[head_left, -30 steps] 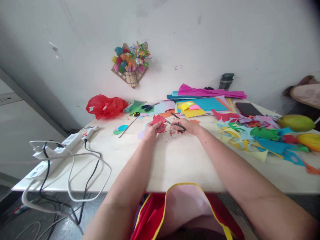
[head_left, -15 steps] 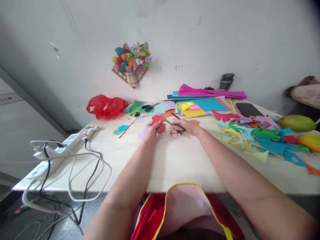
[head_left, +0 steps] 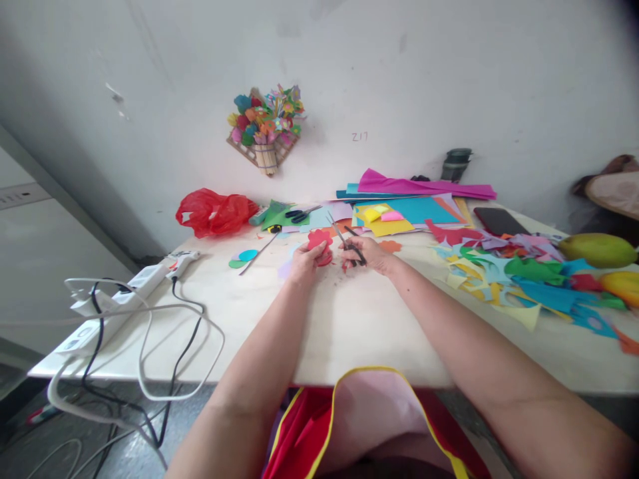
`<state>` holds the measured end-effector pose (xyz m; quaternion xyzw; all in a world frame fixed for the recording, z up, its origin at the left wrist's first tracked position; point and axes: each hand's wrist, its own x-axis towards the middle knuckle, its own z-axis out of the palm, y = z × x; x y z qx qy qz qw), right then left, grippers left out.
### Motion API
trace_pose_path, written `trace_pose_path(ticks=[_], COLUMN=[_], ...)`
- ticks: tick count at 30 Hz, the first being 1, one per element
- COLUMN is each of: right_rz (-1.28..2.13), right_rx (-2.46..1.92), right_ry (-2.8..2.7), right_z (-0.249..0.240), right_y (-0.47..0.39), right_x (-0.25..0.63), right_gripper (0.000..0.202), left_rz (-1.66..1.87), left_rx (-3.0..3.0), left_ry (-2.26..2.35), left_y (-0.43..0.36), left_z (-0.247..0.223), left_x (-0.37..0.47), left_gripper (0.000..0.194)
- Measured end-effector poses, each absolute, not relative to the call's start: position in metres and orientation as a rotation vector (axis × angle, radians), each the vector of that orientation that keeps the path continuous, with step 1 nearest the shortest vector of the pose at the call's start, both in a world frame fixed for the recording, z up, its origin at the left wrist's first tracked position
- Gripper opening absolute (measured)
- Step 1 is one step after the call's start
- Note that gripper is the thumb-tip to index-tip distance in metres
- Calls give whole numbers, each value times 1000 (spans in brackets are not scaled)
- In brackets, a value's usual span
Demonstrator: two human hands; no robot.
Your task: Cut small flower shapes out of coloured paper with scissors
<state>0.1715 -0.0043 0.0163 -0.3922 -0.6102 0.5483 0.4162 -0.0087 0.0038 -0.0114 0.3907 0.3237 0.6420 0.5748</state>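
So the scissors (head_left: 348,242) have swung round since half a second ago. They were lying flat-ish with the blades pointing left into the red paper flower (head_left: 320,239); now the blades stick up and away toward the wall, clear of the paper. The right hand (head_left: 367,254) has its grip closed through the black handles, and the blades look parted, though they're thin enough that I can't swear to it. The left hand (head_left: 303,261) pinches the flower by its lower edge and has tipped it up a bit, so I see more of the scalloped outline than before. My read is that one cut just finished and the paper is being turned for another bite. That's a guess from the pose.

The flower sits above the bench (head_left: 349,319), roughly centre and toward the far side, between the two hands, with little red snippets lying just below it.

Room-wise, the near half of the bench is bare and both forearms cross it freely. To the right it's crowded: a heap of paper offcuts (head_left: 524,276) starts near the right forearm, and two mangoes (head_left: 599,249) sit out by the corner. Behind the hands are stacked coloured sheets (head_left: 414,206) and a second pair of scissors (head_left: 298,213). On the left, a power strip (head_left: 114,299) with looping cables hangs off the edge, well apart from the left elbow.
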Motion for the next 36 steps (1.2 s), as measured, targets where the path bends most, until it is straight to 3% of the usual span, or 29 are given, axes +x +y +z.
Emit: trace_pose_path(ticks=[9, 22, 29, 33, 36], right_rz=[1280, 1208, 1212, 1229, 1241], right_rx=[-950, -967, -964, -964, -953], right_ry=[-1335, -1300, -1331, -1336, -1378], right_z=[19, 22, 21, 23, 24], right_y=[-2, -2, -3, -5, -5], right_x=[164, 162, 164, 164, 164], right_gripper=[52, 37, 35, 36, 35], left_rz=[1376, 1290, 1280, 1297, 1308], left_rx=[973, 978, 959, 858, 909], left_ry=[755, 718, 760, 772, 736], left_y=[-1, -6, 0, 8, 9], left_z=[-11, -11, -13, -14, -15], left_x=[-6, -4, -6, -12, -15], left_gripper=[42, 31, 37, 54, 43])
